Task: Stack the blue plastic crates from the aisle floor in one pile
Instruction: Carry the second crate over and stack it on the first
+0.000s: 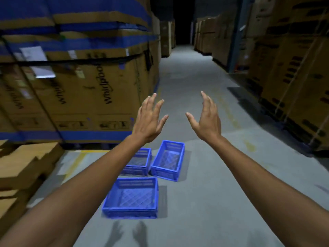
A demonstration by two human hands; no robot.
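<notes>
Right now you hold nothing, and nothing is stacked yet.
At your far left lies a pile of flattened cardboard (26, 163), with tall Whirlpool cartons (80, 86) behind it. Your left hand (149, 120) is raised, fingers spread and relaxed, gripping nothing. Below it the nearest crate (131, 196) sits alone on the grey aisle floor (204, 193). Beyond it stand two more: the left rear crate (138, 163), partly hidden by your left forearm, and the right rear crate (168, 160), angled just beside it. Your right hand (206, 120) is likewise raised, fingers straight, empty. More brown cartons (293, 86) line the aisle's right side.
</notes>
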